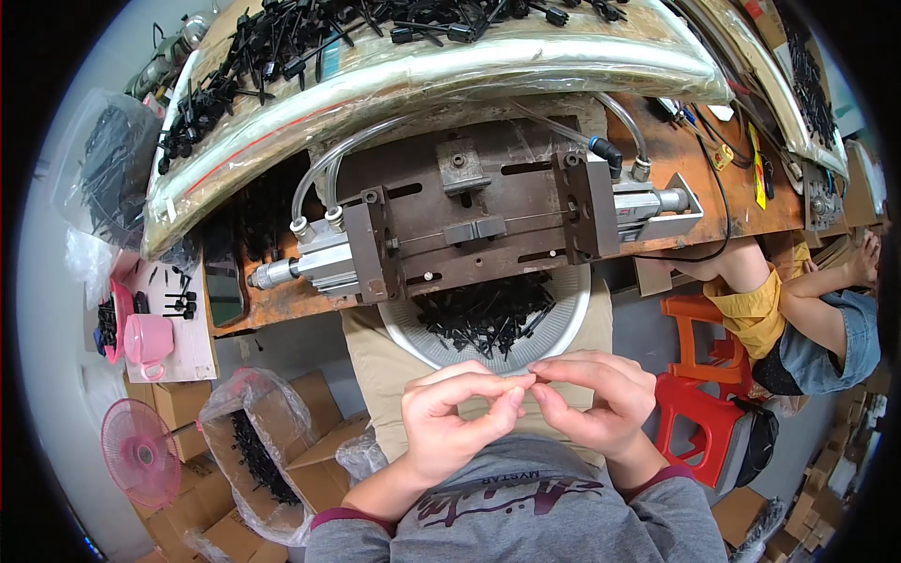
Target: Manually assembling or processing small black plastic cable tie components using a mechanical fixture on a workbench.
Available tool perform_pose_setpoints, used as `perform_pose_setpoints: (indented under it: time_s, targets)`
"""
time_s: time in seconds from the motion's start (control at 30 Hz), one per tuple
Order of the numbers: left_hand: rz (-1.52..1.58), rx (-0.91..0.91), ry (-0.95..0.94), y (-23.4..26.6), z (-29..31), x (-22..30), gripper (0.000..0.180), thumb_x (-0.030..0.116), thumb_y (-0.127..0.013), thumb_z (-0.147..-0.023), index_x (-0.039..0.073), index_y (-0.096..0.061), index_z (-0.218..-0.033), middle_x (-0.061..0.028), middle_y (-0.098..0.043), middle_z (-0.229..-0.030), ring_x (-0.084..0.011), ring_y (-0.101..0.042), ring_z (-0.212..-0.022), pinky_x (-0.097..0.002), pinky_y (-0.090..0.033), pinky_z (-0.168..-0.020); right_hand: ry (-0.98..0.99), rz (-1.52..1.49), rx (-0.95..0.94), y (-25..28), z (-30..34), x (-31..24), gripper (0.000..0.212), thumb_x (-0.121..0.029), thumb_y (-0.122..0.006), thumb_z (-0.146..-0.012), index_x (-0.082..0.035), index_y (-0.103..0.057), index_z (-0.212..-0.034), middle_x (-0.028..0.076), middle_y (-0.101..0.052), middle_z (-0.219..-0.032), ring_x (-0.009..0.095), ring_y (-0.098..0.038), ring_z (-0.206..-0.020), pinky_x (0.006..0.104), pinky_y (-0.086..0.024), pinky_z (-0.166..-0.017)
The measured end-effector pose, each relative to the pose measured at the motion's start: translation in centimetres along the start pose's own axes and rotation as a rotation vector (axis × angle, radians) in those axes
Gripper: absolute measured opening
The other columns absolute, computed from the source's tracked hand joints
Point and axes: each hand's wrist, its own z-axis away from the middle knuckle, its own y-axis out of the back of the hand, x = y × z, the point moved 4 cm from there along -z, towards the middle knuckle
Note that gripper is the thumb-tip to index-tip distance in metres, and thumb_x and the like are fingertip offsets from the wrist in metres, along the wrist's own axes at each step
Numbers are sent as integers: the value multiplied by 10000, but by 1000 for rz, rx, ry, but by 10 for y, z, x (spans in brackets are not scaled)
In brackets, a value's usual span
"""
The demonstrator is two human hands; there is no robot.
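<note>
1. Right up close, the left hand (460, 408) and right hand (605, 399) meet at the fingertips above the lap. The left thumb and forefinger look drawn together, the right ones nearly so; whether anything is clamped there, I can't tell, it's too small.
2. Just beyond, a white basin (405, 328) holds a heap of black parts (488, 314), sitting between the hands and the fixture.
3. Now the brown fixture (413, 211) on the wooden counter (746, 220): a grey block (475, 230) at its middle, a thin rod lined up beside it. I'd judge the work midway; which pieces are finished, I can't say.
4. Clear tubes (361, 141) arch over the fixture's back, crowding that side.
5. Farthest up, a raised shelf (422, 80) carries plenty more black pieces (272, 42), so much looks left.
</note>
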Motion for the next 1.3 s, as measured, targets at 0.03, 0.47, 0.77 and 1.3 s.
perform_pose_setpoints:
  time_s: [0.03,0.47,0.77,1.3]
  targets:
    - [-56,9,-59,0,0,2,172,-57,-701,-761,-17,-729,-926,-91,-679,-752,-109,-618,-622,-227,-486,-577,27,26,-20,0,0,-1,200,11,-752,-669,27,-682,-855,119,-715,-787,213,-713,-715,265,-566,-631]
    - [-623,52,-576,-11,3,19,222,-41,-745,-657,7,-723,-872,-50,-619,-650,-161,-583,-527,-258,-461,-489,0,125,4,2,-1,-16,159,21,-753,-680,11,-680,-821,101,-692,-741,201,-692,-641,271,-560,-569]
    - [-672,-28,-621,-10,-1,20,248,-31,-752,-613,2,-721,-858,-42,-609,-629,-158,-565,-504,-258,-441,-470,64,200,-51,2,-5,-15,142,29,-745,-648,4,-662,-761,69,-631,-619,174,-625,-515,262,-484,-472]
    - [-441,-68,-476,-5,-3,8,253,-60,-729,-660,-12,-731,-908,-47,-626,-657,-147,-568,-525,-245,-437,-474,-196,-152,3,-6,0,10,79,44,-683,-648,-10,-639,-686,34,-603,-590,79,-545,-470,204,-402,-432]
